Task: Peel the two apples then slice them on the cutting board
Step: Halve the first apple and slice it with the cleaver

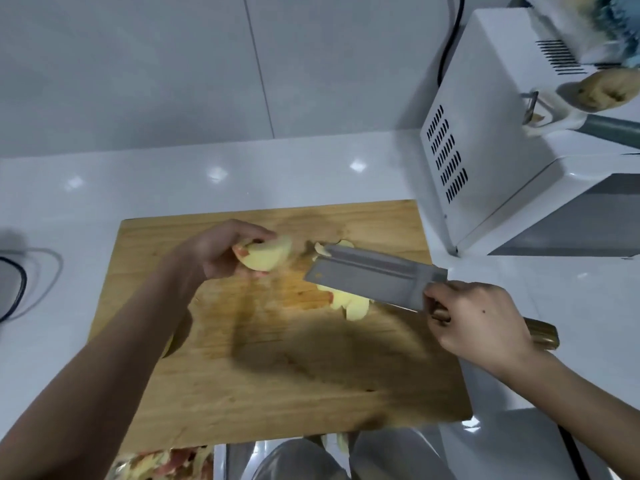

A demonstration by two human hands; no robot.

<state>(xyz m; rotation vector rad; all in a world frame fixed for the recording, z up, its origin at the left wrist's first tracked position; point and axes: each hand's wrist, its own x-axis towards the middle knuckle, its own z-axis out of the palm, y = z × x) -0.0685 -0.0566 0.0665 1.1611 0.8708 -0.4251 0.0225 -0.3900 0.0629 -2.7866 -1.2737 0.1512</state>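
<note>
From the head camera we look down on a wooden cutting board [277, 375] lying on a white counter [138, 188].

The left hand [221, 251] reaches in from the near left. It grips a peeled piece of apple [268, 254] over the far middle of the board, fingers curled over its top. A bit of red skin shows at the piece's left end. We cannot tell whether the piece touches the wood.

The right hand [481, 323] has its fingers wrapped round the wooden handle of a cleaver [374, 275], close to the blade's heel. The broad blade points left, just right of the held piece and apart from it.

Pale apple slices [353, 303] lie on the board beneath the blade's near edge, and another slice [332, 245] peeks out beyond its far edge.

To the far right stands a white microwave [485, 133] with a peeler [540, 112] on top of it.

Below the board's near left corner sits a heap of red and yellow peels [166, 462]. We cannot tell what holds them.

A dark cable [14, 289] loops at the left edge.
</note>
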